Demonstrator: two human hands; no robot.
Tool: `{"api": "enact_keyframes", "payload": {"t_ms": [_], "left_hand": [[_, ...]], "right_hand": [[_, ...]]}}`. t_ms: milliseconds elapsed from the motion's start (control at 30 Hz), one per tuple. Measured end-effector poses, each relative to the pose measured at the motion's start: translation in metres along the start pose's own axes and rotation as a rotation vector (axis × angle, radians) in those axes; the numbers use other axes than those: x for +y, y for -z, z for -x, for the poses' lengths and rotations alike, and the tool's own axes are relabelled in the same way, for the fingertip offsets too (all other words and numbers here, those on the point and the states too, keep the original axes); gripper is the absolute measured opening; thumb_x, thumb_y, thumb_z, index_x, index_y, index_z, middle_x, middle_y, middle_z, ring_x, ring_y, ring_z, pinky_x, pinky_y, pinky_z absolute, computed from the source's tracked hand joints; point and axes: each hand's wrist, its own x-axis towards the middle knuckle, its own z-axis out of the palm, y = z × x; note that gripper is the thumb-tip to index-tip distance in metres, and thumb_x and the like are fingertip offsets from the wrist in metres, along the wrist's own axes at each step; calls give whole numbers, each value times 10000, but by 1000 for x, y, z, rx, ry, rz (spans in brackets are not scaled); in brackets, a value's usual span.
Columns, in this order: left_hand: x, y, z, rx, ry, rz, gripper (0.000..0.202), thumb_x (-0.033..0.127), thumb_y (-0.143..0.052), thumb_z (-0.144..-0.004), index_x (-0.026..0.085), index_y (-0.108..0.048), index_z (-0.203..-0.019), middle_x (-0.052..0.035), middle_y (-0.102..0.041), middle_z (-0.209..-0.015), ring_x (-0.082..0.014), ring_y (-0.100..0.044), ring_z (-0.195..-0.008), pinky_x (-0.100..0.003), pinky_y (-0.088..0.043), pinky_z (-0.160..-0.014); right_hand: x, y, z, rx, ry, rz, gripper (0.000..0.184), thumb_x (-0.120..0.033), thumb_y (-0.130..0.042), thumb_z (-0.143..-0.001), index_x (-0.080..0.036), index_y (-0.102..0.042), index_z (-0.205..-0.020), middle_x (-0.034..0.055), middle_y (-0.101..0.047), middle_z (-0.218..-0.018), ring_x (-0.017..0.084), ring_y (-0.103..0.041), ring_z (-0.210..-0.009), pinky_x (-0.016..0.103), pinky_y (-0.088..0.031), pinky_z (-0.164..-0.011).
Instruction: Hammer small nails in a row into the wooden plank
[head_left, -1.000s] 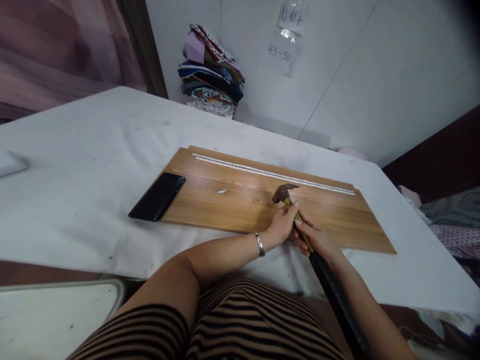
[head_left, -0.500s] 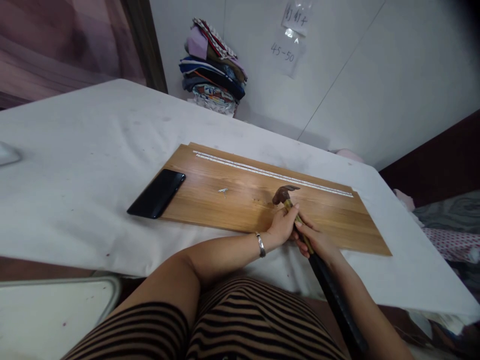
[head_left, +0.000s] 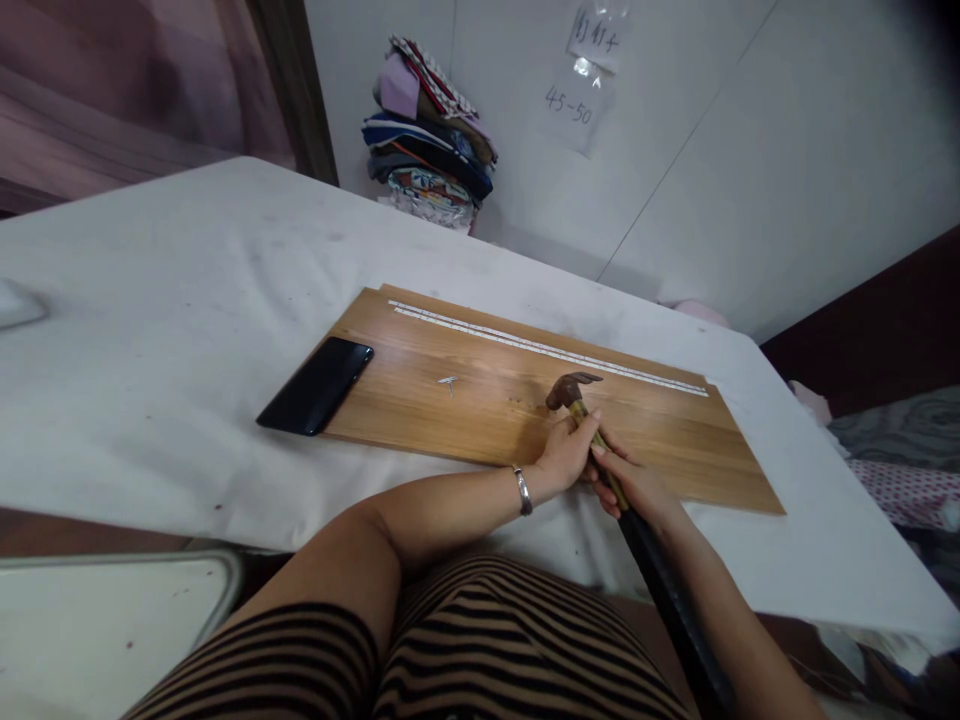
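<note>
A claw hammer [head_left: 622, 505] with a rusty head and a black-ended handle slants over the near edge of a wooden board [head_left: 450, 430]. My left hand [head_left: 565, 455] is closed around the handle just below the head. Lower down, my right hand [head_left: 626, 480] also grips the handle, with its fingers wrapped from the side. The hammer head sits over the middle of the board; whether it touches the wood I cannot tell. A few small nails [head_left: 448, 382] lie on the board to the left of the head.
A black phone [head_left: 316, 386] overlaps the board's left end. Two white measuring strips [head_left: 547, 348] run along its far side. White cloth covers the table [head_left: 187, 300]. Folded fabrics [head_left: 427, 140] are stacked against the wall behind. A white stool [head_left: 112, 620] stands at the lower left.
Both hands and the hammer hold nearly the same pose. The whole view has shifted very slightly.
</note>
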Motion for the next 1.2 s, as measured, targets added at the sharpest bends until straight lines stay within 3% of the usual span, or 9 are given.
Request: {"api": "enact_keyframes", "payload": {"t_ms": [1200], "left_hand": [[-7,1,-4,11,-24,-15,400,556,-525,-870,193,-484,-708,67,-506,-454,-82,-452,-297,-183,-373,-314]], "right_hand": [[1,-3,0,23,10,2,832,-438,-661,-798,-260,-302,-1527,-63,-560,-607,55,-395,-317,162,-350,-273]]}}
